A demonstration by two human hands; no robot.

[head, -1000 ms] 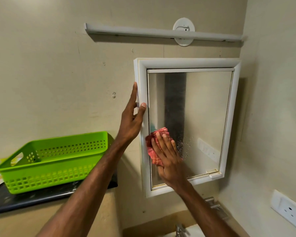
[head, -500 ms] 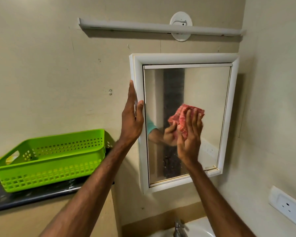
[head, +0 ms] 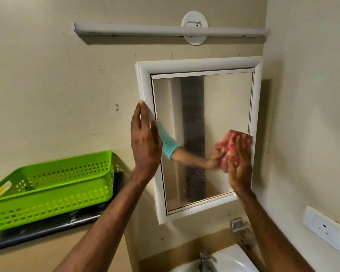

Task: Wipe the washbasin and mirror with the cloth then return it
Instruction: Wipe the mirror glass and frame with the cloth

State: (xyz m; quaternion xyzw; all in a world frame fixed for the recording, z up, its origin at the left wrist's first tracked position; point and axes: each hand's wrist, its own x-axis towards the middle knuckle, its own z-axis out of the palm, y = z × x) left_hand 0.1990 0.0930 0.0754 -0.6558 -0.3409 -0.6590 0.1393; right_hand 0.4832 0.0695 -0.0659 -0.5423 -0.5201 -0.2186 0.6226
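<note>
Risk: the red cloth (head: pixel 229 146) is being pinned by flat pressure only, so a fast stroke could be dropping it toward the washbasin (head: pixel 230 260). Droplets (head: pixel 194 185) low on the mirror (head: pixel 220 107) (dark reflected strip) may be getting skipped.

Right hand (head: pixel 239 167) is pressing the cloth on the glass near its right edge, fingers extended, blurred. Left hand (head: pixel 144 142), fingers straight, is bracing the mirror's left frame (head: pixel 145 89).
</note>
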